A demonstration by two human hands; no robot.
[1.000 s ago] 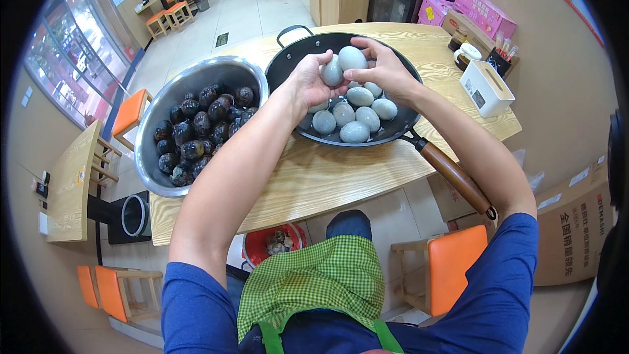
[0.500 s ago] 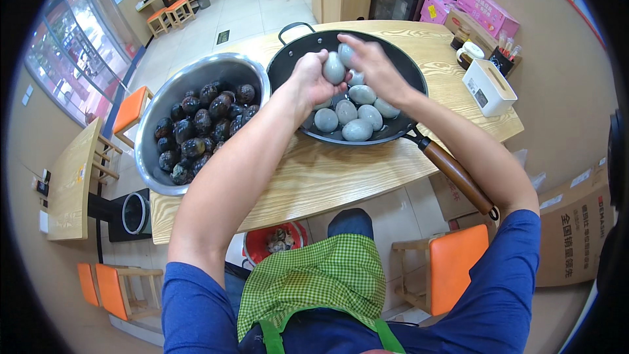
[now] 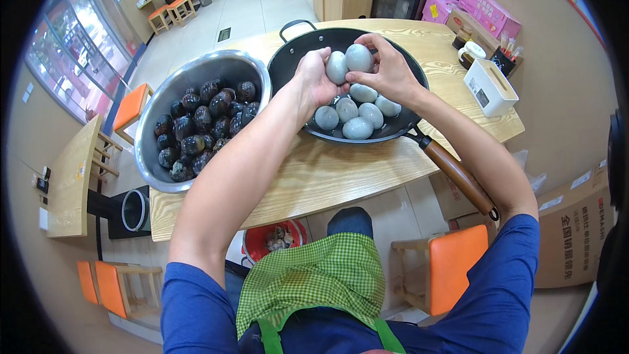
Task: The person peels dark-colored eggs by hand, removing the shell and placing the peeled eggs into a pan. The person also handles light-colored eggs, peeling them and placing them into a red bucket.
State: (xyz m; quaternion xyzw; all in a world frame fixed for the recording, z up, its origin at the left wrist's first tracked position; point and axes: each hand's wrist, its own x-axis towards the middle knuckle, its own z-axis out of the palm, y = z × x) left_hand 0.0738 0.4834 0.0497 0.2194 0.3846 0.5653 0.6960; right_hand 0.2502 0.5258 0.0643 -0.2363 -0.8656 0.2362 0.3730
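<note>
Over a black wok [image 3: 411,132] with a brown wooden handle, my left hand [image 3: 313,78] is closed round a pale grey-blue egg [image 3: 337,67]. Right beside it, my right hand [image 3: 391,69] grips a second grey-blue egg [image 3: 359,58] between thumb and fingers. The two eggs touch or nearly touch. Several more grey-blue eggs [image 3: 358,128] lie in the wok below my hands; some are partly hidden by them. To the left stands a steel bowl [image 3: 152,167] holding many dark, black-brown eggs [image 3: 192,145] with wet, shiny shells.
Wok and bowl stand on a light wooden table [image 3: 301,187]. A white tissue box [image 3: 490,87], jars and pink cartons [image 3: 488,10] line its right side. Below the near edge is a red bucket [image 3: 291,235] with shell-like scraps. An orange stool [image 3: 458,265] stands at lower right.
My right hand, blurred before, has steadied, and its egg now sits more clearly in view, slightly right of where it was. My left hand with its egg has barely moved.
</note>
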